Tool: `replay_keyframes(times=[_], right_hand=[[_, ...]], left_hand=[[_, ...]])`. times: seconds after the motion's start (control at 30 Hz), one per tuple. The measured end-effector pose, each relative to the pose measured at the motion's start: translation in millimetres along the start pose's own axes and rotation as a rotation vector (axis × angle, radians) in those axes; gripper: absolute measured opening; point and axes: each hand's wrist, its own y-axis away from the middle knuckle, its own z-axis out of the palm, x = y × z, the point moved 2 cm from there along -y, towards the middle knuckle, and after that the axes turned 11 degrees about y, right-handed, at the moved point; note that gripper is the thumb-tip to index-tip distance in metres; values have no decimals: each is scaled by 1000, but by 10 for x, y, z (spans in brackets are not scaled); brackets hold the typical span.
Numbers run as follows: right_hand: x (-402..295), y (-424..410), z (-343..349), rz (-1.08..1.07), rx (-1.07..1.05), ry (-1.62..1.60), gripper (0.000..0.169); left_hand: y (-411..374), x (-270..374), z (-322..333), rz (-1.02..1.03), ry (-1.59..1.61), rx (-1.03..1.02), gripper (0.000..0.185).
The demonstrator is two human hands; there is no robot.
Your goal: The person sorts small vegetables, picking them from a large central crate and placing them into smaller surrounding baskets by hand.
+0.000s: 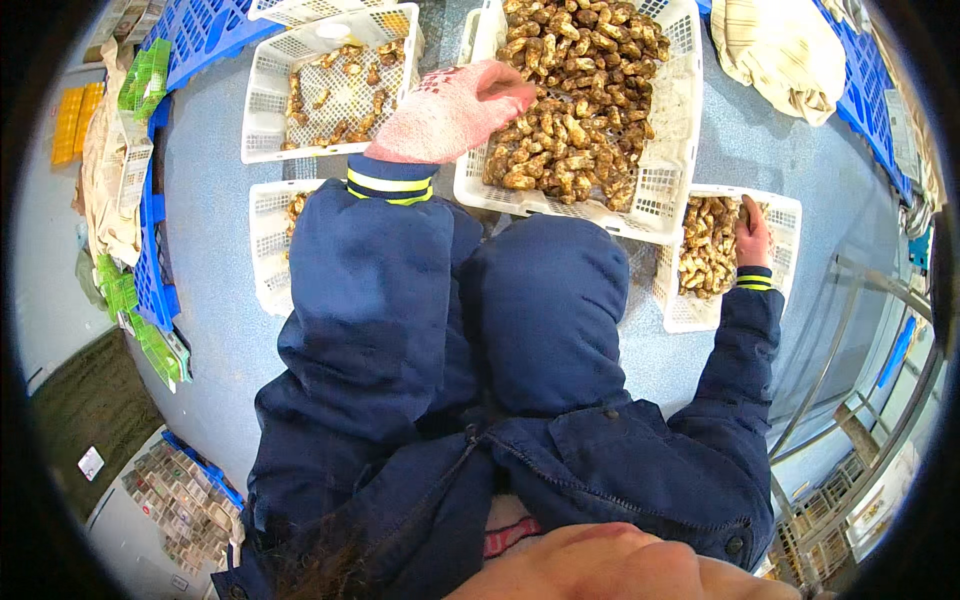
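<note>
My left hand point(466, 105), in a pink knit glove with dark print, reaches to the left side of a large white plastic crate point(664, 150). Its fingertips are over the brown-and-white mushrooms point(577, 142) there; whether they pinch one is hidden. Inside a smaller white crate point(784, 232) at the right is my right hand point(752, 236), beside a heap of similar mushrooms point(705, 251). One finger points away from me, and the rest of that hand's grip is unclear.
Left of the large crate, a white crate point(262, 112) holds scattered mushrooms. Nearer my knee, another white crate point(270, 255) is partly covered by my sleeve. Blue plastic pallets point(202, 37) line the left, beige cloth point(780, 56) lies upper right, and a metal frame point(885, 281) stands at right.
</note>
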Motion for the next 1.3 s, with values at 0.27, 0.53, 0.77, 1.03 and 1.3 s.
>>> replay_keyframes(times=[0.27, 0.53, 0.77, 1.03, 1.3], right_hand=[[-2605, -1284, 2241, -506, -455, 690, 47], [-2420, -1131, 2001, -143, -542, -511, 55], [-2630, -482, 1305, -47, -720, -1260, 58], [-2333, -527, 1249, -51, -548, -1239, 46], [-1957, -979, 1713, 353, -393, -1249, 55]], left_hand=[[76, 233, -2, -3, -257, 81, 35], [110, 143, -44, -48, -56, 28, 33], [113, 72, -37, -54, -51, 60, 31], [107, 140, -18, -88, -125, 50, 35], [140, 382, 39, 43, -74, 149, 27]])
